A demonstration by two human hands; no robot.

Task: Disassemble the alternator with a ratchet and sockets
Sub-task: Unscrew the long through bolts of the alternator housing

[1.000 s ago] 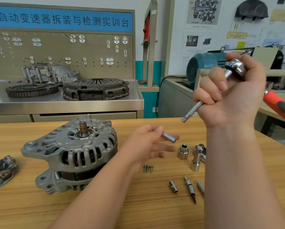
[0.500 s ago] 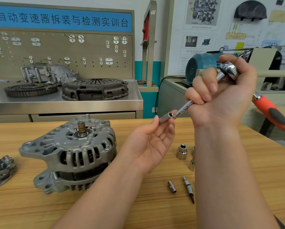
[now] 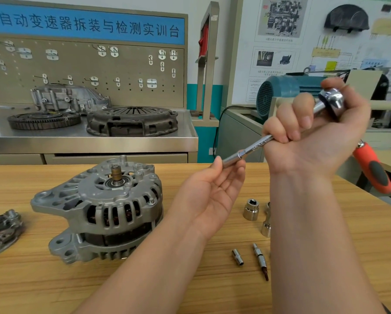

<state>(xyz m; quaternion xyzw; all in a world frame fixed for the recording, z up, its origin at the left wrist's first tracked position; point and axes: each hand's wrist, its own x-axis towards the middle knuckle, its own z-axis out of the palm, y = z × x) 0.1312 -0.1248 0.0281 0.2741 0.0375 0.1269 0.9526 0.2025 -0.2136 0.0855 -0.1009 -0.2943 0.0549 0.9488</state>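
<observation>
1. Closest to us, on the wooden bench (image 3: 54,286) below both grips, we've got a small adapter (image 3: 238,257) and a screwdriver-type bit (image 3: 260,261). They lie next to each other but not touching.
2. A little further back, down by the right wrist, a chunky socket (image 3: 251,209) stands on end. A second socket (image 3: 266,225) is just beside it, partly hidden by the forearm.
3. The alternator (image 3: 99,209) sits on the bench to the left of the left grip, shaft end up, and neither grip is touching it. At the far left edge there's a dark part (image 3: 2,227) cut off by the frame, so we can't tell what it is.
4. The left grip (image 3: 214,189) is palm up. Its thumb and fingertips are pinching a small socket (image 3: 231,161) at the tip of the extension bar (image 3: 257,145).
5. The right grip (image 3: 321,137) is up and to the right of the left one, fingers curled tight round the extension bar. The ratchet head (image 3: 332,100) pokes out the top of the fist, and the orange handle (image 3: 375,171) sticks out behind the wrist.
6. Way behind the grips there's a steel bench (image 3: 99,141) carrying a flywheel (image 3: 44,120) and a clutch cover (image 3: 131,121). A blue motor (image 3: 287,91) sits behind the right grip.
</observation>
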